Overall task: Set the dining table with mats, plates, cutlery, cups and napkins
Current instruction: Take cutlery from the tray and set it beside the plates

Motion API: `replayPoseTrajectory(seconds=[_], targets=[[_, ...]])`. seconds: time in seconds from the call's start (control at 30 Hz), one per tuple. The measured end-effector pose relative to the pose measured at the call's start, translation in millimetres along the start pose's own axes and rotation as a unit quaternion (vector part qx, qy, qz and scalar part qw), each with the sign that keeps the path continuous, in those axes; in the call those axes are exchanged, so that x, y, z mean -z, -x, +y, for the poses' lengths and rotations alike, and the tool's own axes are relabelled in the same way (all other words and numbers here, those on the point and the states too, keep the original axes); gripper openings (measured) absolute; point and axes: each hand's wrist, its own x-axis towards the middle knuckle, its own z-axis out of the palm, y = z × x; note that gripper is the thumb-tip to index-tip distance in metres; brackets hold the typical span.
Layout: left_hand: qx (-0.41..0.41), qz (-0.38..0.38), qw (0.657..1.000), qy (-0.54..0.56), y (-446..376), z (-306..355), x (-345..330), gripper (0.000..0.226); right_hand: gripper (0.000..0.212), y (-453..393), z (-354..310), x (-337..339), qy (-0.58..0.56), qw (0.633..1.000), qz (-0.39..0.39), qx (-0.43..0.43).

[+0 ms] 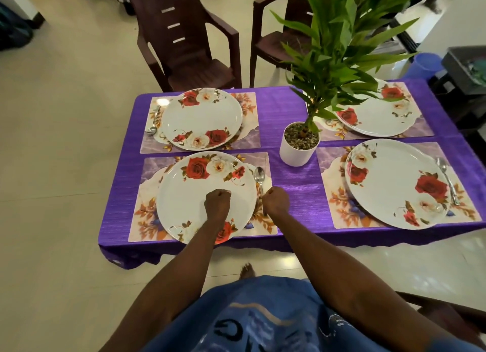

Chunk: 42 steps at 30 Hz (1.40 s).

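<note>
Table (294, 183), purple cloth, near edge running just below both forearms; bare cloth lies between the right hand and the pot, open floor to the left of the left hand.

Left hand (217, 203): fingers curled into a fist, holding nothing visible, over the middle of the near-left plate (184, 202). That plate sits on the near-left mat (147, 209), whose front edge is close to the table edge.

Beyond the left hand: far-left plate (202, 117) on its mat, far-left spoon (154, 120) on the mat at the plate's left rim.

Right hand (276, 200): also fisted; whether it holds anything cannot be told. It is just beside the near spoon (259, 178), which lies on the mat at the plate's right rim, bowl pointing away.

Beyond and right of the right hand: white pot (297, 152) filled with pebbles, holding a green plant (342, 49).

Well right of the right hand: near-right plate (394, 183) on a mat, right spoon (447, 181) on its right rim. Behind it, far-right plate (376, 115), partly hidden by leaves.
</note>
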Motion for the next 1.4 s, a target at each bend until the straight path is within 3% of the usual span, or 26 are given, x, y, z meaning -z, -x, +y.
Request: replayPoseTrajectory(seconds=[0.27, 0.53, 0.63, 0.83, 1.1, 1.4], targets=[[-0.015, 0.003, 1.000, -0.009, 10, 10, -13, 0.024, 0.010, 0, 5, 7, -0.042, 0.999, -0.014, 0.013], [-0.137, 0.050, 0.986, -0.076, 40, 27, -58, 0.024, 0.023, 0, 29, 53, -0.039, 0.994, 0.041, 0.098], [-0.187, 0.034, 0.976, -0.108, 58, 41, -87, 0.023, 0.021, -7, 45, 83, -0.006, 0.991, 0.063, 0.117], [-0.245, -0.067, 0.957, -0.141, 111, 79, -186, 0.026, 0.024, -27, 108, 165, 0.041, 0.982, 0.114, 0.143], [-0.307, -0.158, 0.921, -0.183, 203, 126, -356, 0.026, 0.028, -62, 231, 321, 0.007, 0.973, 0.224, 0.056], [-0.314, -0.221, 0.906, -0.178, 268, 169, -486, 0.021, 0.026, -95, 338, 446, 0.000, 0.956, 0.285, -0.065]])
